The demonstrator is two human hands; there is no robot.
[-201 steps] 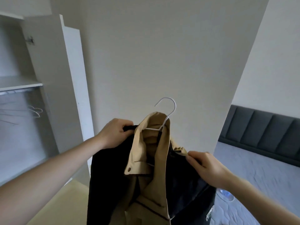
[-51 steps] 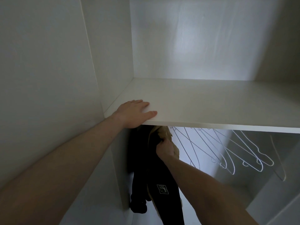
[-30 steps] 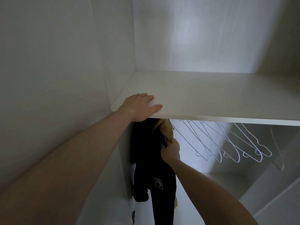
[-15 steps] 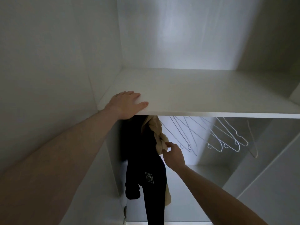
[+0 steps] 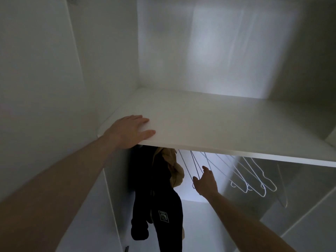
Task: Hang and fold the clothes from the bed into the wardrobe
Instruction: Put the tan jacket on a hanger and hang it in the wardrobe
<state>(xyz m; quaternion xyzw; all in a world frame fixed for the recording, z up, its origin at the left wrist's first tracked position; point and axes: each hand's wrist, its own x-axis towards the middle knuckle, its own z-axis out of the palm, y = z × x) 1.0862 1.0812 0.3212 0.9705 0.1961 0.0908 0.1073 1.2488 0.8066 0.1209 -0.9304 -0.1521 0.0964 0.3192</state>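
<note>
A black jacket with a tan collar and lining (image 5: 160, 193) hangs under the white wardrobe shelf (image 5: 218, 128), at the left end of the hanging space. My left hand (image 5: 131, 130) rests flat on the shelf's front left corner, fingers straight. My right hand (image 5: 205, 180) is just right of the jacket, fingers loosely spread, touching the nearest white wire hanger (image 5: 192, 166). The rail and the jacket's own hanger are hidden by the shelf.
Several empty white wire hangers (image 5: 254, 180) hang in a row to the right under the shelf. The wardrobe's left side wall (image 5: 45, 88) stands close by my left arm. The wardrobe's back panel (image 5: 209, 51) rises above the shelf.
My right hand has let go of the jacket's collar and moved right to the nearest empty hanger. The jacket now hangs on its own. My left hand stays on the shelf.
</note>
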